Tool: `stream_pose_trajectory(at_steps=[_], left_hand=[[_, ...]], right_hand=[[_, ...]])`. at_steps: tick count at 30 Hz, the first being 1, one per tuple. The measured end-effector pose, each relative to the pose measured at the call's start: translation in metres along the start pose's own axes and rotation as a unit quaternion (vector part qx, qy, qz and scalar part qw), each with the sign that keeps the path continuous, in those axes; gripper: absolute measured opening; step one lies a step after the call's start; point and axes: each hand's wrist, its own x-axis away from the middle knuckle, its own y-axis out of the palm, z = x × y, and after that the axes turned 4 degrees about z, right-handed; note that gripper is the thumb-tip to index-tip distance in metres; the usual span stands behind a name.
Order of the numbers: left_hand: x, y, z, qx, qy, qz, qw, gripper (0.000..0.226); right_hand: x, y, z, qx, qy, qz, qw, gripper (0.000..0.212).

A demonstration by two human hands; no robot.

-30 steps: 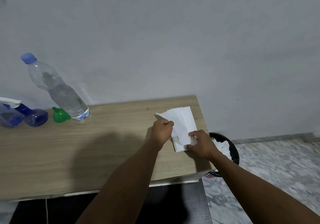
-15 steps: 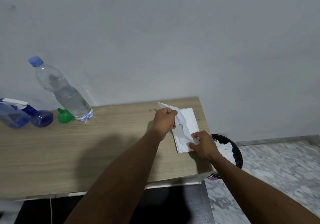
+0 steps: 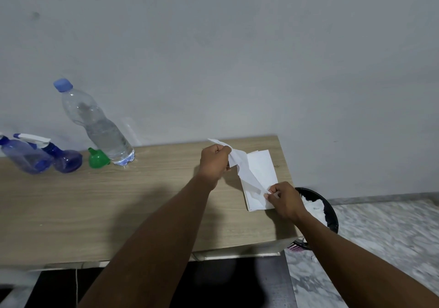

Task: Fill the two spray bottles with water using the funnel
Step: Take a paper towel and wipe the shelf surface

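Gripping the far end of a thin white sheet (image 3: 240,165) in the left hand (image 3: 215,162), fingers curled tight into a fist and raised off the worktop (image 3: 118,200). Pinching the near end of the same sheet between thumb and fingertips of the right hand (image 3: 283,199), just over the near right corner of the paper stack (image 3: 261,172). Drawn up and stretched slantwise between the two hands now; a second ago lying almost flat on the stack, with the left fist low against it and the right hand pressing down on the near corner; half a second ago only partly peeled away. Unmoved since then, far off at the left end of the worktop against the wall and well apart from both hands: a blue spray bottle (image 3: 23,159) at the frame's edge, a second spray bottle (image 3: 66,162) just beside it, both with spray heads fitted; then a green funnel (image 3: 97,159), spout up, just beside a clear water bottle (image 3: 99,127), capped in blue and partly full. Past the worktop's right edge, down on the marbled floor (image 3: 380,236), a black bin (image 3: 332,215) holding crumpled white paper.
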Motion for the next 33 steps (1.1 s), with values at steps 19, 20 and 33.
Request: stream_pose_trajectory(at_steps=[19, 20, 33], left_hand=[[0.006, -0.029, 0.017, 0.019, 0.009, 0.024, 0.999, 0.012], [0.007, -0.029, 0.018, 0.02, 0.008, 0.021, 1.0, 0.011], [0.019, -0.029, 0.046, 0.042, 0.027, 0.008, 0.999, 0.004]], right_hand=[[0.007, -0.017, -0.008, -0.063, 0.011, -0.039, 0.997, 0.024], [0.008, -0.017, -0.008, -0.074, 0.012, -0.037, 0.997, 0.026], [-0.002, 0.006, -0.002, 0.044, 0.008, -0.02, 0.999, 0.01]])
